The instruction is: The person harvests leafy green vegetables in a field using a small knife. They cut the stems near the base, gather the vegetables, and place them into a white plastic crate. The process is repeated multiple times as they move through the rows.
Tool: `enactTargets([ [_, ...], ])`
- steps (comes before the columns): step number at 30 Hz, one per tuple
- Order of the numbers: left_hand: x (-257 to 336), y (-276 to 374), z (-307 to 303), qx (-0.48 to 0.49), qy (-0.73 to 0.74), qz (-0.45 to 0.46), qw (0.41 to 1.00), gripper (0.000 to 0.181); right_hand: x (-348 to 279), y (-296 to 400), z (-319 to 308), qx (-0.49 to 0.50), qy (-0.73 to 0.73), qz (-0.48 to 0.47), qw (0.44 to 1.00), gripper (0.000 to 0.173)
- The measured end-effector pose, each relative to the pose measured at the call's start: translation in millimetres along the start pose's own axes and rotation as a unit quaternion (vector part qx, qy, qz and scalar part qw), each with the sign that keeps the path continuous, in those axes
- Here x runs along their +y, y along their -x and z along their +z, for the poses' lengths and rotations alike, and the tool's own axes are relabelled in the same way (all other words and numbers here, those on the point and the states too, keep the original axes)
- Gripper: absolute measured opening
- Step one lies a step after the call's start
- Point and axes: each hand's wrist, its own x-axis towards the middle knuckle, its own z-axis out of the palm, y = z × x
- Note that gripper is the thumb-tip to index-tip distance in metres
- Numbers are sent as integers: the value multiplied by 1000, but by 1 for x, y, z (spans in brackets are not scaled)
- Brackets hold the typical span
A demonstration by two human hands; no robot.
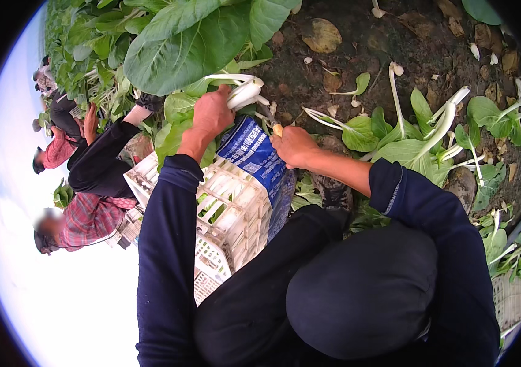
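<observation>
My left hand [214, 110] grips a leafy green, a bok choy type [245, 93], by its white stalks near the cut base; its broad leaves spread toward the top of the view. Close by on the right, my right hand [293, 146] is closed around the orange handle of a knife [269, 116]. The knife's blade points at the base of the stalks; whether it touches them I cannot tell. Below both hands, a blue printed plastic sack [253, 147] hangs over the side of a white plastic crate [237, 213], which has greens inside.
Cut leaves and stalks [426, 147] litter the dark soil [361, 41] at the right. Uncut greens [100, 32] grow at the upper left. Co-workers, one in a plaid shirt [88, 220], sit at the left. My boot [331, 183] is beside the sack. Another crate [508, 298] is at lower right.
</observation>
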Motion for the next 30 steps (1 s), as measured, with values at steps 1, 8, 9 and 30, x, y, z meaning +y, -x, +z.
enactTargets([
  [1,-1,0,0,-8,-2,-1,1000,39,-5,3,-1,-11,-22,7,1000,55],
  [8,-31,-8,-28,-60,120,-79,988,42,1,2,-14,31,65,-18,997,52],
  [9,-41,-7,-32,-56,145,-103,982,47,5,11,-19,60,127,-41,989,48],
  [30,-17,42,-102,-170,576,33,799,62,36,124,-102,38,293,-174,939,35],
])
